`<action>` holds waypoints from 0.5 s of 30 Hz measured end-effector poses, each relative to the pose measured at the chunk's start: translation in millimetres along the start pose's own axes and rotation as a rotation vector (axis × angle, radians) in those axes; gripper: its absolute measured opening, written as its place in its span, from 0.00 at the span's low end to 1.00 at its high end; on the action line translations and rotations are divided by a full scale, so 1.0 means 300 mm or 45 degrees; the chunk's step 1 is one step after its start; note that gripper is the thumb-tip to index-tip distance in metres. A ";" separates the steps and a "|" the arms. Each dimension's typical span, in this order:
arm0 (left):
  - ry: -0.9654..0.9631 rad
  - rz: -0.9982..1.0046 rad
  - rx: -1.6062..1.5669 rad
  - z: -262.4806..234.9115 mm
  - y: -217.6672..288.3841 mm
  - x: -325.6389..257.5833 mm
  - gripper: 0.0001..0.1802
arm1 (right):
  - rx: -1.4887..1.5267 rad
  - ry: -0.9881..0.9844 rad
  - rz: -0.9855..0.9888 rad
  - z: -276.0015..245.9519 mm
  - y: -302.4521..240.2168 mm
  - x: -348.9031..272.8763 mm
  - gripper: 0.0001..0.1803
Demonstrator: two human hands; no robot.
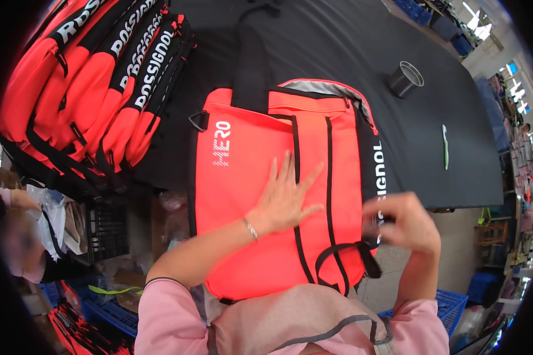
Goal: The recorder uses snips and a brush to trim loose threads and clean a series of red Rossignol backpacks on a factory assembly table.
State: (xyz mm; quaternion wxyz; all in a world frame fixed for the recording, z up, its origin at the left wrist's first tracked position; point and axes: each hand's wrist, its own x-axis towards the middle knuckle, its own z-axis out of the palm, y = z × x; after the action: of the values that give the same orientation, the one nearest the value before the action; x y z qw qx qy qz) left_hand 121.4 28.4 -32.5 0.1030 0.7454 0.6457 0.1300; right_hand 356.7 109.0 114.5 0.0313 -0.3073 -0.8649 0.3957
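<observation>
Head view: a bright red-orange bag (pixel 243 195) with black trim lies on the black-covered tabletop (pixel 456 130), laid across its near edge so that its lower part reaches out over that edge to the person's grey apron (pixel 266 322). The left hand (pixel 285 198) lies palm down on the middle of the bag, opened wide with its fingers spread, and grasps nothing; a bracelet (pixel 250 229) circles that wrist. The right hand (pixel 404 223) is at the bag's black right side, near the tabletop's near edge, its fingers half curled and blurred, and I cannot tell whether they have hold of anything. A black looped strap (pixel 343 260) lies at the bag's lower right, and a wide black strap (pixel 250 65) runs from the bag's top toward the tabletop's far edge. At the bag's upper right corner its pale grey lining (pixel 336 89) shows, and a black ring (pixel 199 120) sits at the upper left. Toward the tabletop's right edge a dark cylindrical container (pixel 404 81) stands well apart from the bag, and a green and white brush-like tool (pixel 445 148) lies nearer the near right corner. Toward the left end of the tabletop is a pile of similar red-orange and black bags (pixel 95 94); below the near edge on the left stands a black crate (pixel 108 228)
</observation>
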 end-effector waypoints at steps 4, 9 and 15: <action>0.086 -0.002 -0.092 0.036 0.065 -0.104 0.45 | 0.056 0.342 -0.149 -0.009 -0.086 0.435 0.07; 0.169 -0.208 -0.757 -0.069 0.050 -0.063 0.35 | 0.244 0.595 -0.009 0.149 0.123 0.900 0.12; 0.783 -0.166 0.282 -0.212 -0.307 0.129 0.22 | 0.179 0.424 0.129 0.206 0.125 0.859 0.24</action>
State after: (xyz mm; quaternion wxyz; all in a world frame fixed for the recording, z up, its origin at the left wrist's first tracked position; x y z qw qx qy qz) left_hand 19.7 79.2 0.5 -0.1704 0.6349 0.7031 0.2710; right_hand 148.6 229.9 -2.9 0.1752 -0.4089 -0.8014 0.3998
